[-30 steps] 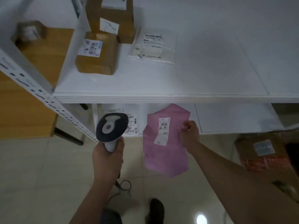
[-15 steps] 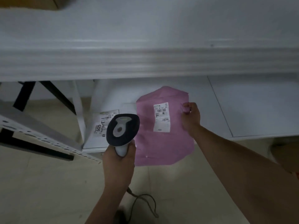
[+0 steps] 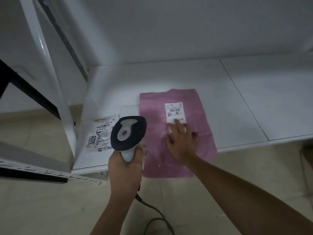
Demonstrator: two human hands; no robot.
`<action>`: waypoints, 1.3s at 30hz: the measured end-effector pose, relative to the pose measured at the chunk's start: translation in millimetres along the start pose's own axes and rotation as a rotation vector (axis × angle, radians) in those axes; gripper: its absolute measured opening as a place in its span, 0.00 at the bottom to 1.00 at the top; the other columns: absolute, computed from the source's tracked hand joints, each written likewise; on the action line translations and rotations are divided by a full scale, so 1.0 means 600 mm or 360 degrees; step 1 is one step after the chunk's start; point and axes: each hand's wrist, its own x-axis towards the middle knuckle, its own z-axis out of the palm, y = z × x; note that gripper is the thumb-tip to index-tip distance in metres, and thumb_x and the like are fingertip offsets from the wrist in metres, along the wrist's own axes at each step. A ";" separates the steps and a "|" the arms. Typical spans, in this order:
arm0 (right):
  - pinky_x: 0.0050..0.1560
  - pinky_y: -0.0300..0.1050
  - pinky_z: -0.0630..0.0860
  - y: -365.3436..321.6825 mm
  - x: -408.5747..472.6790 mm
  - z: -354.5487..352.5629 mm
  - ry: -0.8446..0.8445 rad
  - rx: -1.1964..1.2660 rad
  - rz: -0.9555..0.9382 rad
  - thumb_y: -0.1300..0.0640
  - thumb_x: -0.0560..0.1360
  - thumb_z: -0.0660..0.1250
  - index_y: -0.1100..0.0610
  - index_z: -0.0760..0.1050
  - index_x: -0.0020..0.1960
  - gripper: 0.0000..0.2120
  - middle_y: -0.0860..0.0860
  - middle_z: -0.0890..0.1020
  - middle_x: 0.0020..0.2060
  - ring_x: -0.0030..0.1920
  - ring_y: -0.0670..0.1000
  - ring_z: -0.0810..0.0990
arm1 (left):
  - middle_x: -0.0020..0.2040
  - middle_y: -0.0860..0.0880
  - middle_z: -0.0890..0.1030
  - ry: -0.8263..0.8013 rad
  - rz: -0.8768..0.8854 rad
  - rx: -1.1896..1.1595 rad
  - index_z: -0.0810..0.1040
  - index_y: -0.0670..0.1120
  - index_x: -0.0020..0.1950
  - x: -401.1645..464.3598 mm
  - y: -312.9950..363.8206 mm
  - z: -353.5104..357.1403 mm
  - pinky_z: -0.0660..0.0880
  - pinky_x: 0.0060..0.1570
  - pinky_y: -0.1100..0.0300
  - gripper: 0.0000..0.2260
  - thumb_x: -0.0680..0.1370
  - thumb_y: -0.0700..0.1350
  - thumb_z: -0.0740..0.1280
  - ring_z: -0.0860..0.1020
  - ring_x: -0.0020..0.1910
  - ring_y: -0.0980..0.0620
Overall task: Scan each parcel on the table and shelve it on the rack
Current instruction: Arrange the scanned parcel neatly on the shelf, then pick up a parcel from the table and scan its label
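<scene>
1. At nine o'clock of the view stood the rack's white upright (image 3: 50,92); just right of it a white parcel (image 3: 100,133) marked 5025 lay flat on the lower shelf (image 3: 245,102), label up so it could be read.
2. At the centre, your left hand (image 3: 125,168) had its grip wrapped round the handle of the scanner (image 3: 127,133), head tilted toward the shelf, its cable (image 3: 152,211) trailing to six o'clock.
3. At three o'clock of the scanner, the pink parcel (image 3: 177,129) lay on the shelf, its near edge overhanging the front lip.
4. Your right hand (image 3: 181,141) pressed on it with straight, spread fingers, grip open, probably to slide it fully in. Its label (image 3: 175,111) faced up at twelve o'clock of your fingertips.
</scene>
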 end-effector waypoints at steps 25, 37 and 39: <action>0.66 0.51 0.67 -0.416 -0.260 -0.426 -0.0536 0.0428 -0.0801 0.53 0.82 0.57 0.53 0.71 0.70 0.17 0.49 0.77 0.66 0.67 0.52 0.73 | 0.28 0.35 0.75 0.0670 -0.0076 -0.0033 0.73 0.32 0.34 -0.299 0.381 -0.410 0.65 0.21 0.64 0.17 0.78 0.41 0.67 0.70 0.22 0.52; 0.62 0.53 0.71 -0.865 -0.335 -0.586 -0.0492 0.0243 -0.1443 0.52 0.82 0.57 0.54 0.65 0.73 0.20 0.52 0.72 0.69 0.67 0.54 0.71 | 0.31 0.31 0.75 0.0971 -0.0024 -0.0128 0.72 0.31 0.38 -0.301 0.501 -0.822 0.63 0.19 0.66 0.17 0.79 0.44 0.66 0.68 0.21 0.52; 0.65 0.54 0.69 -0.939 -0.312 -0.601 -0.0442 0.0137 -0.1430 0.51 0.82 0.58 0.52 0.64 0.73 0.21 0.50 0.70 0.70 0.69 0.54 0.69 | 0.30 0.32 0.75 0.0917 0.0002 -0.0156 0.72 0.31 0.38 -0.268 0.510 -0.899 0.64 0.19 0.67 0.18 0.79 0.44 0.67 0.68 0.21 0.53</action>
